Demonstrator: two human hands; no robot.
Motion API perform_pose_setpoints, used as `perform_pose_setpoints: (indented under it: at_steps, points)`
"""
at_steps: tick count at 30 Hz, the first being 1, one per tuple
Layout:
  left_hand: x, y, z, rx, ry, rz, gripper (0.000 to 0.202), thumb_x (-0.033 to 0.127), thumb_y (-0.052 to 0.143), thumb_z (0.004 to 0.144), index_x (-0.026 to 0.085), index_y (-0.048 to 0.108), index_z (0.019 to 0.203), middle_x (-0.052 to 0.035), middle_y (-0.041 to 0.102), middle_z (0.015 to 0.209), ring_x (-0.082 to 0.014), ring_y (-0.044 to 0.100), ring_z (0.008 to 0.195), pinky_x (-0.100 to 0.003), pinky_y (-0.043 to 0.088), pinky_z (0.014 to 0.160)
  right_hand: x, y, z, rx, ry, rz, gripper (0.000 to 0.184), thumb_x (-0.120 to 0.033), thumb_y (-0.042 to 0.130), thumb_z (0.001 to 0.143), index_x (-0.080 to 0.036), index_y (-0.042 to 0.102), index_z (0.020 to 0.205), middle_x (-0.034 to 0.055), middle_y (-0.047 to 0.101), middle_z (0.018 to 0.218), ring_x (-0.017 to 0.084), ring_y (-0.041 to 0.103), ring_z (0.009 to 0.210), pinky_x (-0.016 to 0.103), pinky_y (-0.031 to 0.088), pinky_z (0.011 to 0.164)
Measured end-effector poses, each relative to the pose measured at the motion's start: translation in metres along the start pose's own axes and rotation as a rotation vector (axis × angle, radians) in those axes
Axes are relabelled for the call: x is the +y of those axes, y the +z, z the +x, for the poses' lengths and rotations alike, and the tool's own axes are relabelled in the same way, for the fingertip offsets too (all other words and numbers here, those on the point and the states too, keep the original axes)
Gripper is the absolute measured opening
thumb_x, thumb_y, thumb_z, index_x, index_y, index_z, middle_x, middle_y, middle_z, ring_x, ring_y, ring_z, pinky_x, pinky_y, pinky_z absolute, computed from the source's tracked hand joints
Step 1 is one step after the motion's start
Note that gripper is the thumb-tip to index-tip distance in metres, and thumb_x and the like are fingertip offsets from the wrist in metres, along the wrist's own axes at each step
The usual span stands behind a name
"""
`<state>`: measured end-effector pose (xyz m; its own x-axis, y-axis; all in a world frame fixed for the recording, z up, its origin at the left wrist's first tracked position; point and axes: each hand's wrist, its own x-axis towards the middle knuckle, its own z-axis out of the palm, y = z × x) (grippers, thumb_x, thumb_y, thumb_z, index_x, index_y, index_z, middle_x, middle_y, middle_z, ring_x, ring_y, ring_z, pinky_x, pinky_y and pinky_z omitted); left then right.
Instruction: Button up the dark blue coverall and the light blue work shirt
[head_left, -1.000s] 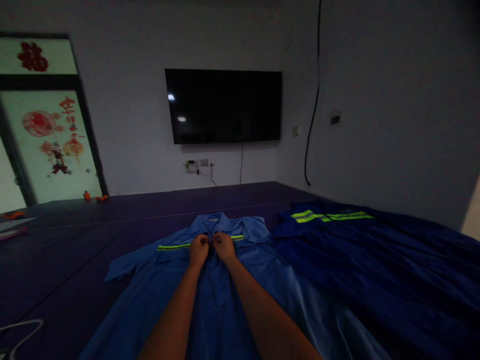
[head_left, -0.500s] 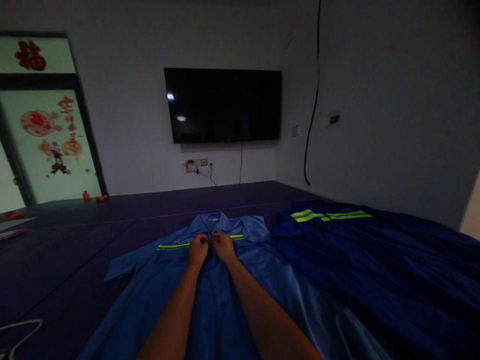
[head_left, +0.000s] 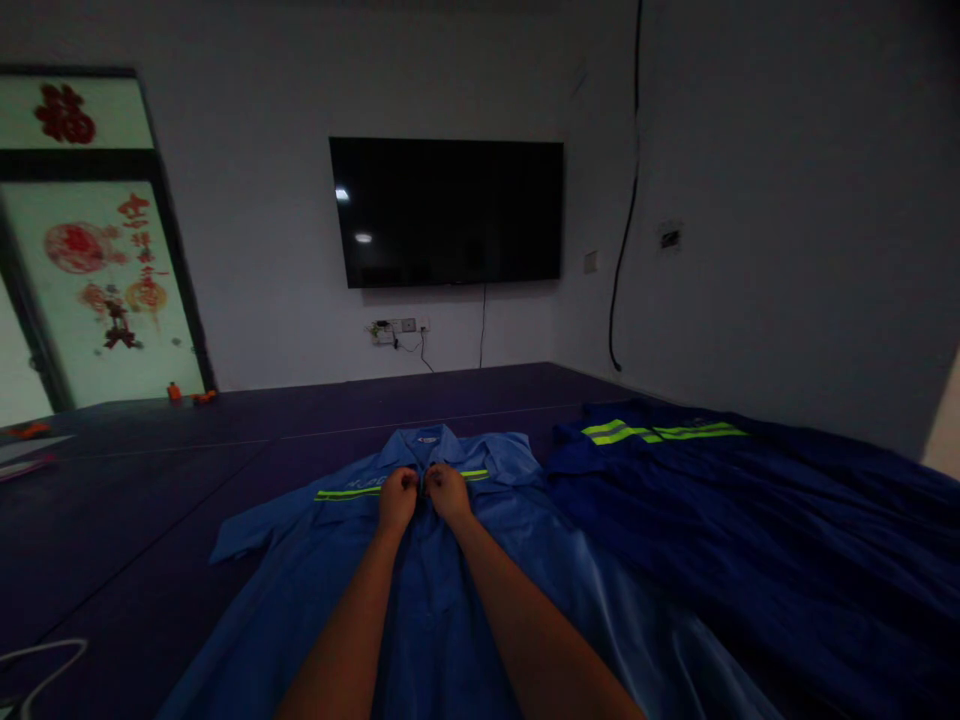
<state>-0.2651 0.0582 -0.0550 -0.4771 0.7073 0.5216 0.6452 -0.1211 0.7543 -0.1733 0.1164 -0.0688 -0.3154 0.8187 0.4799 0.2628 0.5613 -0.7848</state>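
A blue work shirt (head_left: 442, 600) with a collar and a thin yellow-green stripe across the chest lies spread out in front of me, its collar at the far end. My left hand (head_left: 397, 497) is closed at the front opening, just below the collar, pinching one edge of the fabric. Close beside it, my right hand (head_left: 447, 492) pinches the opposite front edge. Only a narrow gap separates the two hands. The fingertips are dark and partly hidden, so fine details such as buttons cannot be made out.
To the right lies a darker blue garment (head_left: 675, 500) with a wide yellow-green band, touching the shirt's side. Both rest on a dark purple surface (head_left: 150, 520). A white cable (head_left: 56, 655) curls at lower left. Small orange objects (head_left: 191, 396) sit near the door. A television (head_left: 450, 212) hangs ahead.
Almost nothing differs. The view has shifted very slightly, and both hands stay at the shirt's front opening with tiny finger movements.
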Motion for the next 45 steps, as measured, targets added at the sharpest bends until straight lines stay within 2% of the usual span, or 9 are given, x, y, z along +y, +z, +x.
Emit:
perform_pose_setpoints:
  at_steps: [18,26,34,39,45]
  points:
    - [0.001,-0.002,0.002,-0.050,0.049,-0.039,0.012,0.014,0.046,0.070,0.017,0.057,0.067,-0.0011,0.061,0.070,-0.0133,0.057,0.070,-0.025,0.043,0.068,-0.005,-0.002,-0.002,-0.013,0.081,-0.019,0.011,-0.013,0.049,0.071,-0.016,0.059,0.075,0.0017,0.063,0.062,0.012,0.059,0.056,0.018,0.040,0.052]
    - [0.000,-0.001,0.000,-0.048,0.050,-0.043,0.012,0.016,0.045,0.072,0.017,0.056,0.068,-0.0015,0.061,0.069,-0.0132,0.057,0.068,-0.024,0.043,0.066,-0.005,-0.003,-0.003,-0.011,0.048,-0.045,0.012,-0.012,0.048,0.072,-0.016,0.059,0.076,0.0024,0.062,0.064,0.012,0.058,0.059,0.020,0.040,0.055]
    - [0.005,0.000,-0.003,-0.035,0.043,-0.025,0.018,0.033,0.054,0.068,0.016,0.057,0.065,-0.0016,0.061,0.063,-0.0144,0.057,0.062,-0.024,0.042,0.060,-0.013,-0.008,-0.006,-0.005,-0.011,-0.200,0.013,-0.011,0.047,0.073,-0.014,0.059,0.077,0.0040,0.061,0.067,0.013,0.056,0.064,0.020,0.035,0.054]
    - [0.006,0.000,-0.004,-0.012,0.020,-0.005,0.015,0.028,0.053,0.070,0.015,0.059,0.066,-0.0027,0.063,0.064,-0.0142,0.058,0.062,-0.024,0.042,0.060,-0.015,-0.008,-0.008,-0.017,0.003,-0.222,0.014,-0.012,0.049,0.073,-0.015,0.059,0.082,0.0032,0.062,0.068,0.012,0.055,0.061,0.020,0.034,0.054]
    - [0.006,-0.001,-0.004,-0.008,0.014,0.007,0.016,0.023,0.048,0.073,0.015,0.061,0.066,-0.0035,0.063,0.065,-0.0137,0.058,0.062,-0.024,0.041,0.060,-0.014,-0.008,-0.008,-0.028,-0.005,-0.182,0.010,-0.014,0.051,0.073,-0.016,0.060,0.076,0.0013,0.062,0.065,0.011,0.055,0.057,0.019,0.034,0.053]
